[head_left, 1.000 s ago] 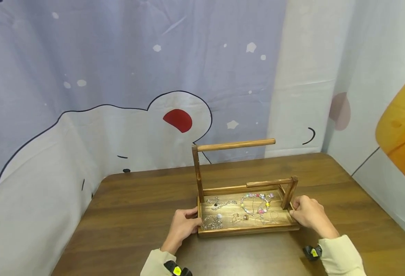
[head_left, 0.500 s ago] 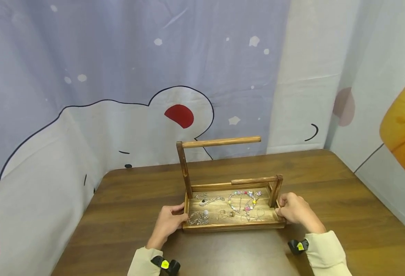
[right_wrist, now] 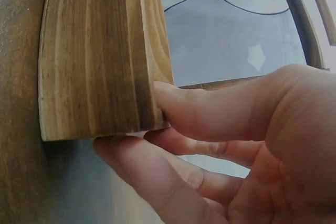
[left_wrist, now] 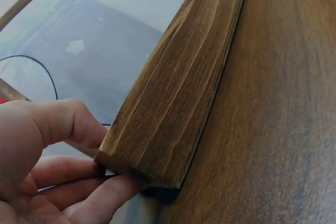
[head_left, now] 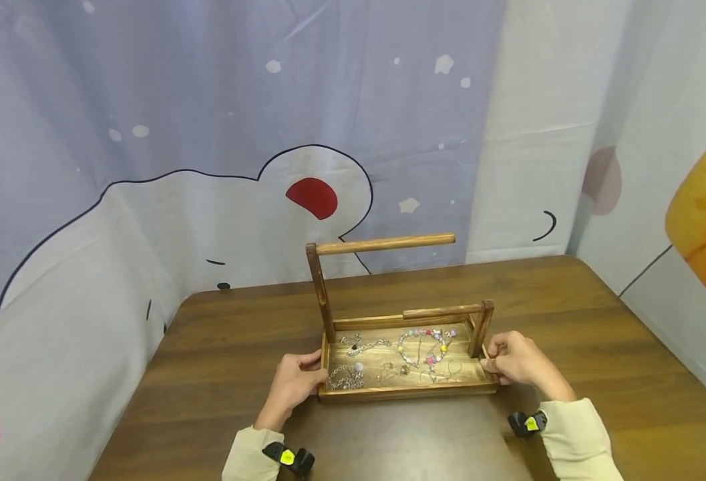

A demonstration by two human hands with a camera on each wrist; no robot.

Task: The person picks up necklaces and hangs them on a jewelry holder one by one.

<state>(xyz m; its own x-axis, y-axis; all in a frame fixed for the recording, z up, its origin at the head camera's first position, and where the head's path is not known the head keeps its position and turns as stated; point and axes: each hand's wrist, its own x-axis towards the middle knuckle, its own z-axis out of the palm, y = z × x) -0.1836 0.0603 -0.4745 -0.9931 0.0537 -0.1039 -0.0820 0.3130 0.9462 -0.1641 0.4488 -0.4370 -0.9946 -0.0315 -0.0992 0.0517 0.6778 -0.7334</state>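
A wooden jewelry stand (head_left: 407, 394) with a shallow tray base sits on the table. A tall bar (head_left: 385, 244) rises from its left end and a short bar (head_left: 443, 312) from its right, both bare. My left hand (head_left: 292, 384) pinches the tray's left end wall, thumb on top and fingers at its outer side. At the opposite end, my right hand (head_left: 523, 364) pinches the right wall the same way. Inside the tray lie a colourful beaded bracelet (head_left: 444, 348), a silver chain bracelet (head_left: 353, 381), another silver chain (head_left: 379, 343) and small thin pieces too fine to make out.
The brown wooden table (head_left: 226, 394) extends around the stand on all sides. Behind it hangs a printed curtain (head_left: 238, 220). Black straps with small devices (head_left: 289, 457) are worn at both wrists.
Both hands and the jewelry stand shifted left between the first and second head frames. Since then they have stayed nearly still, the grip unchanged at both ends.
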